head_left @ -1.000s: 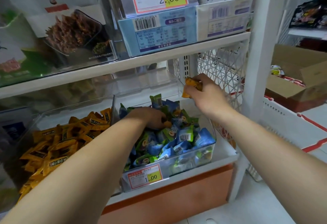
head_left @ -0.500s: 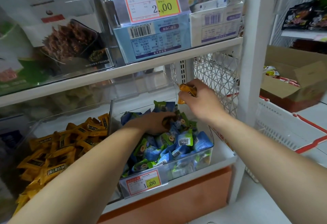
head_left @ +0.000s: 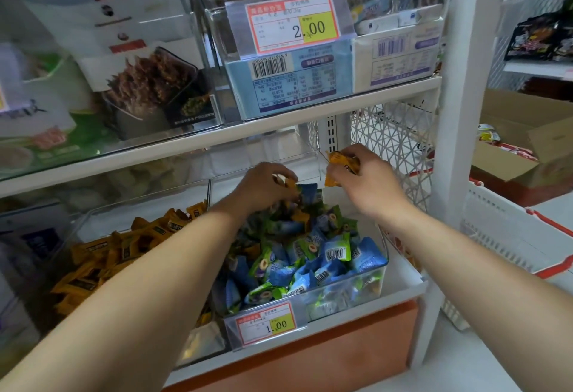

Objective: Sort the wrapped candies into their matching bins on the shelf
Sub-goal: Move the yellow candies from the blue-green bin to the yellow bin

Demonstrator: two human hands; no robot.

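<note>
I see both hands over the clear bin (head_left: 366, 286) of blue-and-green wrapped candies (head_left: 310, 255), the one with the 1.00 price tag (head_left: 266, 323) on its front. My right hand (head_left: 366, 184) hovers above the back right corner of that bin, its fingers (head_left: 339, 171) pinching a small bunch of orange wrapped candies (head_left: 341, 163). My left hand (head_left: 263, 188) is at the back of the same bin, down on the pile, fingers curled together around a single orange candy (head_left: 290, 181) at its fingertips. Just left of that bin sits a second clear bin (head_left: 93, 221) holding the orange candy pile (head_left: 117, 252). Above both runs a white shelf board (head_left: 217, 140), and a 2.00 price tag (head_left: 293, 27) hangs above it.
</note>
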